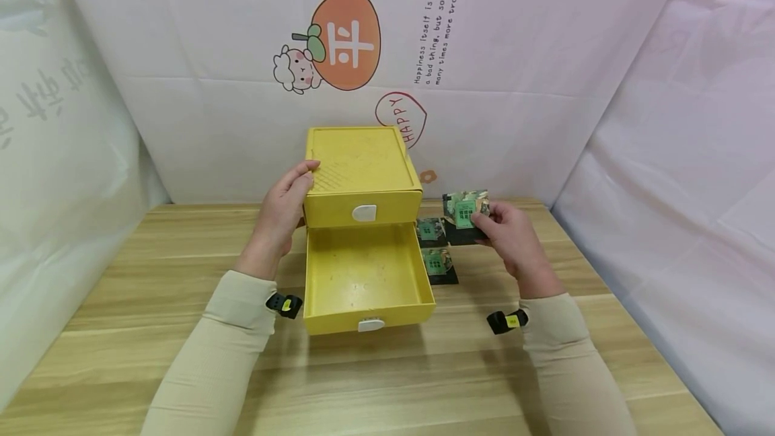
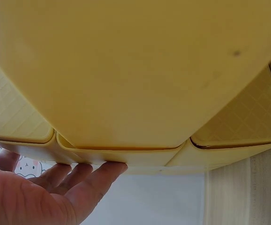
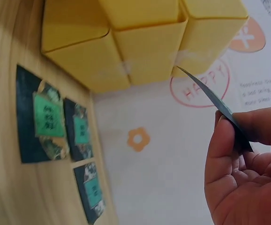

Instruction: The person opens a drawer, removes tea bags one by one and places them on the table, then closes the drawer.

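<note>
Wood-grain counter; my right grip pinches green-labelled card; left grip spread against yellow drawer unit; likely stowing; next, carry to drawer.

head view looks forward and down; nearer wrist views share its boxy yellow plastic drawer cabinet from either side.

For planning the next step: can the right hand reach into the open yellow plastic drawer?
Probably yes: the right hand, pinching a flat dark green-labelled card, is nearby; the drawer is pulled out, its front uncovered.
</note>
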A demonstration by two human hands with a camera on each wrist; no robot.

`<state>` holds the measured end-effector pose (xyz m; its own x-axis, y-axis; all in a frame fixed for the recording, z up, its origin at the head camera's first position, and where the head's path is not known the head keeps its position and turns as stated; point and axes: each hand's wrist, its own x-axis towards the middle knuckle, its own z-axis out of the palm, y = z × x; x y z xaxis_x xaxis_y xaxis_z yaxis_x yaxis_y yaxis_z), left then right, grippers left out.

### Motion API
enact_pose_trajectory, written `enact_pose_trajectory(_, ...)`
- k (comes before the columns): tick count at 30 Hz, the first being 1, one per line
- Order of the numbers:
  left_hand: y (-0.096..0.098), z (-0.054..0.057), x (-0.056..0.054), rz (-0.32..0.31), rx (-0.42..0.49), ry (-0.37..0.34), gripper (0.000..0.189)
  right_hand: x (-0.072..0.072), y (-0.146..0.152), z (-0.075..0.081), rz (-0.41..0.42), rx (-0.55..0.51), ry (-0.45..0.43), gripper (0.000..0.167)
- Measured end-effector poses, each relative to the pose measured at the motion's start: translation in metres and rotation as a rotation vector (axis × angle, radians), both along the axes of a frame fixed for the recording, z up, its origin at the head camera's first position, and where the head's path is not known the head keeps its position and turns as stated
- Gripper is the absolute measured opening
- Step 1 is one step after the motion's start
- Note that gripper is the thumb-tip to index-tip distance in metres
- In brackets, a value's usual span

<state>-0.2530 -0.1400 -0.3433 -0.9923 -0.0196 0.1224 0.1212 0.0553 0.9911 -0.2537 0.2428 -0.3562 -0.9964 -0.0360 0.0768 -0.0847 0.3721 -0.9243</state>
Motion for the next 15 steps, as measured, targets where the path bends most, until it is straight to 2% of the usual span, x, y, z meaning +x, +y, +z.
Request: enact_pose_trajectory(15, 0.0, 0.0, 0.0, 0.005, 0.0, 0.005, 0.047, -0.02, 0.021, -0.037, -0.015, 0.089, -0.09, 0.026)
